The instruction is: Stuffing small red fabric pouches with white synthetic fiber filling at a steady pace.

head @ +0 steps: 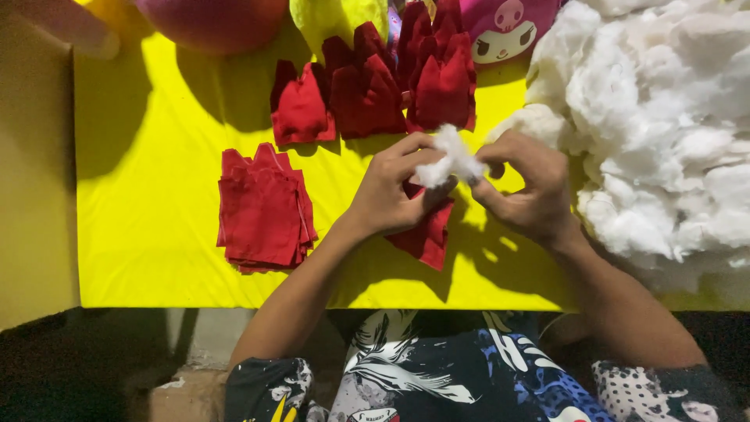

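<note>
Head view: white stuffing tuft [451,159] pinched between left hand [394,191] and right hand [527,187], above red fabric piece [426,234] held under left hand, partly hidden.

I'm seeing a soft, fluffy white fibre tuft [451,159], matt and wispy, w/ a red cloth piece [426,233] under it looking like matt felt. The flat red stack [264,207] and stuffed red pieces [375,86] are showing the same matt fabric. The big stuffing pile [664,133] is looking cottony, lumpy. The yellow table cover [156,195] is reading smooth, slight sheen.
</note>
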